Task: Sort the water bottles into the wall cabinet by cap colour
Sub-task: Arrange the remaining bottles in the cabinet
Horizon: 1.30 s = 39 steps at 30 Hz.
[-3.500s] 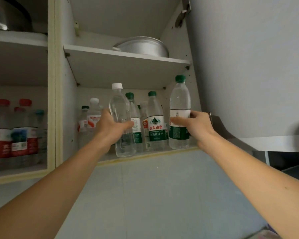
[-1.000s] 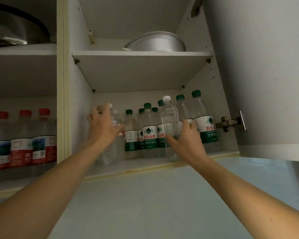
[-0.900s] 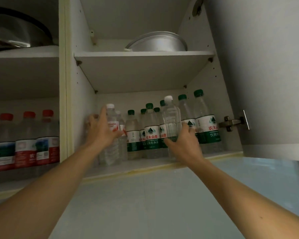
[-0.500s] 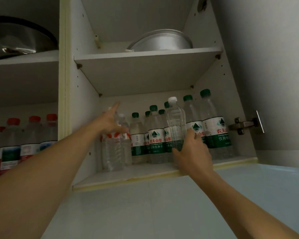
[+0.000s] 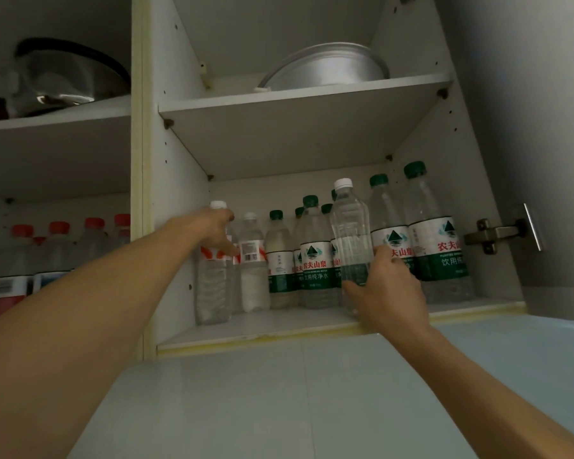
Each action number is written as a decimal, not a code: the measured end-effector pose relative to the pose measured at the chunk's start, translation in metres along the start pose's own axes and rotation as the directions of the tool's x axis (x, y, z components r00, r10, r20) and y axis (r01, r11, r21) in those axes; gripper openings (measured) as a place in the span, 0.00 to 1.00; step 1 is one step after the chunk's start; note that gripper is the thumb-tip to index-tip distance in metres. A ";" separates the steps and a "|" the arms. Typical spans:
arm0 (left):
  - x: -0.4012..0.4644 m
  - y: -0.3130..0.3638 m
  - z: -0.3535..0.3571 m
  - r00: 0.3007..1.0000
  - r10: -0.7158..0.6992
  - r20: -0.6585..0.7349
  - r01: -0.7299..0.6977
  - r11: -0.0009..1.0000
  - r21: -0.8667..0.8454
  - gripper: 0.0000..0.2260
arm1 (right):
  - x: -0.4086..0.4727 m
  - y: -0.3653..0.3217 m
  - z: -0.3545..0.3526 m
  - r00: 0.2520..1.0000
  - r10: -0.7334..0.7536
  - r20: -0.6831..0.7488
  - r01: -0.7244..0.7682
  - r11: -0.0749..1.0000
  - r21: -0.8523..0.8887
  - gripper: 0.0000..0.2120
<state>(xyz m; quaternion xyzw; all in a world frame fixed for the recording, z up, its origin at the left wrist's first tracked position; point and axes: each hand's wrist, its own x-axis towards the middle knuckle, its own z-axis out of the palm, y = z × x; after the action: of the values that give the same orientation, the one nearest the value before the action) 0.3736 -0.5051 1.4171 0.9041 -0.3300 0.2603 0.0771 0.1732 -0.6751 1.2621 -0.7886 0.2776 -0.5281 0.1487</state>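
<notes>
Right hand grips white-capped bottle among green-capped bottles.

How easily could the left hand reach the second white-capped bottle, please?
Probably easily: the left hand rests on the first white-capped bottle, and the second white-capped bottle stands right beside it, front unblocked.

You see clear, glossy plastic in the label-free white-capped bottle, and the same in the green-capped bottles with smooth printed wrap labels. The white laminated cabinet shelf looks matt and smooth. The round dull-grey metal pan has a brushed sheen; the steel door hinge shines more
</notes>
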 end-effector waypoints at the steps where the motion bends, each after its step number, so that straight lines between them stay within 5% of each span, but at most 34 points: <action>1: -0.001 0.000 0.000 1.000 -0.007 -0.001 0.007 0.999 0.052 0.40 | 0.000 0.000 0.000 1.000 0.000 0.000 0.000 1.000 0.003 0.27; 6: -0.007 0.011 -0.004 0.997 -0.058 -0.057 0.077 0.898 0.433 0.34 | 0.000 0.000 -0.001 1.000 0.001 0.017 -0.001 1.000 0.020 0.28; 14: -0.027 0.015 -0.005 0.984 -0.054 -0.171 0.154 0.741 0.653 0.36 | 0.008 0.001 -0.002 0.992 0.015 0.123 -0.031 0.991 0.129 0.32; 20: -0.048 0.005 -0.001 0.965 0.130 -0.227 0.083 0.670 0.738 0.42 | 0.023 -0.002 0.003 0.965 -0.002 0.261 -0.083 0.946 0.315 0.23; 25: -0.070 -0.019 -0.003 0.895 0.320 -0.312 0.090 0.554 0.828 0.37 | 0.028 -0.031 0.017 0.911 -0.136 0.389 -0.011 0.936 0.352 0.21; 29: -0.089 -0.051 0.000 0.727 0.478 -0.493 0.003 0.716 0.699 0.27 | 0.028 -0.063 0.034 0.869 -0.191 0.457 0.039 0.946 0.321 0.21; 32: -0.095 -0.073 0.009 0.580 0.422 -0.697 -0.164 0.898 0.408 0.23 | 0.029 -0.080 0.050 0.856 -0.189 0.482 0.063 0.962 0.266 0.19; 35: -0.095 -0.080 0.021 0.543 0.308 -0.782 -0.279 0.944 0.178 0.25 | 0.036 -0.093 0.064 0.849 -0.166 0.502 0.054 0.972 0.231 0.19; 39: -0.089 -0.081 0.027 0.510 0.287 -0.811 -0.346 0.931 0.112 0.25 | 0.040 -0.108 0.078 0.838 -0.159 0.522 0.070 0.980 0.186 0.18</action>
<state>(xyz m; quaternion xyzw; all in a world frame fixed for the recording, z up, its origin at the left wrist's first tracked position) 0.3791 -0.4020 1.3506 0.6024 -0.4242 0.6456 0.2007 0.2864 -0.6168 1.3185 -0.9051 0.1345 -0.3162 0.2507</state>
